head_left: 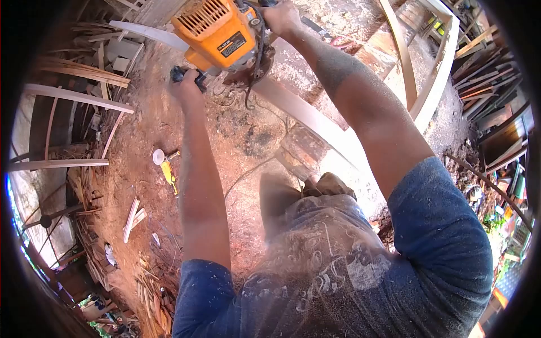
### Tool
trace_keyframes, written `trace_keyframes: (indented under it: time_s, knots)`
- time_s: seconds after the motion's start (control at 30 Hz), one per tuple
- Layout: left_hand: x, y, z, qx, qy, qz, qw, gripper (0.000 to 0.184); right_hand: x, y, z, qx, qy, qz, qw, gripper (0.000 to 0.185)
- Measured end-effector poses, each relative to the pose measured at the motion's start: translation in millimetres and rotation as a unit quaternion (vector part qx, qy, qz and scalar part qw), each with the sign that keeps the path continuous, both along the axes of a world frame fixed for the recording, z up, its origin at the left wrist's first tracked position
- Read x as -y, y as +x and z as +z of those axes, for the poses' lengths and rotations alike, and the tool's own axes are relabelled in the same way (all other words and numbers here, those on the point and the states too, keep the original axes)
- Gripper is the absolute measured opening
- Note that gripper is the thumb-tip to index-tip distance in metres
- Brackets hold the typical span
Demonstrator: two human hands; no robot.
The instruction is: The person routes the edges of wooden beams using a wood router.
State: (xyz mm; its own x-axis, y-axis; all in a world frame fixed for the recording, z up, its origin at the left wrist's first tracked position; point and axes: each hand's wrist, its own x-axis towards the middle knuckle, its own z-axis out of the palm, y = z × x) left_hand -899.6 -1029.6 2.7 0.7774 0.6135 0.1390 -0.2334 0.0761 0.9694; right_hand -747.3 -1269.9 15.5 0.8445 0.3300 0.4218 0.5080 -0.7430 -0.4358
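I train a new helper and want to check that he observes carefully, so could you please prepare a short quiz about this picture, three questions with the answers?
1. True or false: the left hand and the right hand are both on the orange power tool.
2. Fill in the colour: the handle in the left hand is ____.
3. Choose one. What lies on the ground, to the left of the left forearm?
A) a blue bucket
B) a yellow tool with a round disc
C) a coil of green hose

Key: 1. True. 2. Black. 3. B.
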Motion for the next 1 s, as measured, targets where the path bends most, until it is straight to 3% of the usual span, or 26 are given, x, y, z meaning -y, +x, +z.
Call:
trace_keyframes:
  time_s: [0.03, 0.13, 0.23, 0.37, 0.47, 0.6, 0.7, 0.73, 0.83, 0.9, 0.97, 1.0]
  knots:
    - [4.3, -5.5, -0.3, 0.002, -0.002, 0.001, 1.000, 0.011, 6.3, 6.0, -13.3, 0.059, -0.115, 0.047, 0.991, 0.041]
    - [29.2, -25.5, 3.7, -0.011, 0.026, -0.009, 1.000, 0.012, 29.6, -9.7, -21.2, 0.096, -0.158, -0.052, 0.981, 0.023]
    - [51.7, -39.0, 3.5, -0.024, 0.030, 0.013, 0.999, 0.012, 51.6, -31.6, -21.2, 0.113, -0.100, -0.036, 0.988, 0.023]
    - [73.2, -62.6, 0.3, 0.006, 0.010, 0.009, 1.000, 0.011, 67.5, -52.2, -14.5, 0.063, -0.076, -0.043, 0.994, 0.038]
    - [81.8, -74.4, -6.5, -0.011, 0.024, 0.003, 1.000, 0.012, 82.7, -100.6, 19.2, -0.111, 0.233, -0.093, 0.962, 0.038]
    - [104.8, -86.6, -8.8, -0.026, 0.020, 0.029, 0.999, 0.014, 100.9, -108.1, 5.0, -0.097, 0.339, -0.023, 0.936, 0.042]
    - [123.8, -103.9, -4.4, -0.029, 0.024, 0.011, 0.999, 0.015, 111.4, -87.8, -24.5, -0.054, 0.297, -0.001, 0.953, 0.041]
    - [129.5, -110.0, -2.1, -0.028, 0.027, -0.001, 0.999, 0.016, 123.9, -123.7, 2.5, -0.113, 0.254, -0.054, 0.959, 0.039]
    - [153.3, -131.1, 6.1, -0.044, 0.069, 0.011, 0.997, 0.012, 133.9, -125.4, -13.0, -0.072, 0.255, -0.060, 0.962, 0.040]
    - [165.8, -139.4, 5.3, -0.031, 0.027, 0.016, 0.999, 0.010, 143.4, -121.5, -21.2, -0.014, 0.079, -0.084, 0.993, 0.043]
    - [175.8, -144.8, 4.6, -0.026, 0.011, 0.013, 1.000, 0.009, 151.6, -125.7, -25.4, 0.085, -0.115, -0.112, 0.983, 0.043]
    - [176.3, -147.8, 2.6, -0.028, 0.016, 0.008, 0.999, 0.008, 156.0, -127.5, -27.7, 0.056, -0.030, -0.098, 0.993, 0.042]
